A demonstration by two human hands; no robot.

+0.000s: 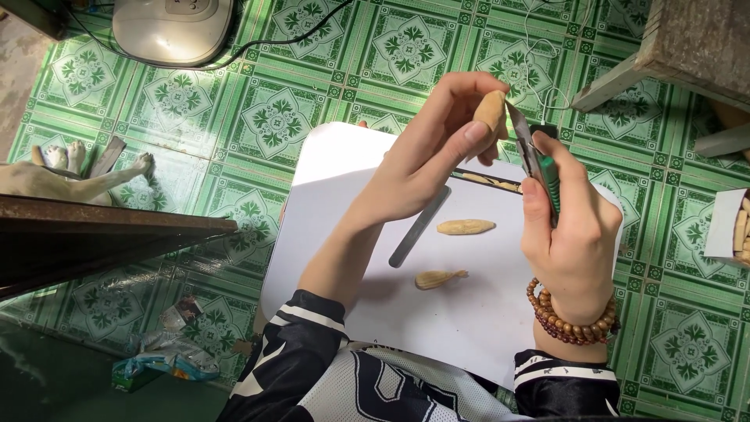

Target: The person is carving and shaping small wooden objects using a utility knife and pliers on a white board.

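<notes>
Above the white board, left hand pinches a wood piece; right hand grips the knife, blade touching it. Shallow cuts look safest. 2 carved pieces lie on the board.

left hand: pinches wooden piece | right hand: knife blade on piece | white board below

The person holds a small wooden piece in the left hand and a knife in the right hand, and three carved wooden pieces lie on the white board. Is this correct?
Not quite. The head view shows two carved wooden pieces lying loose on the white board, not three. The rest holds: the left hand holds a small wooden piece and the right hand a knife.
</notes>
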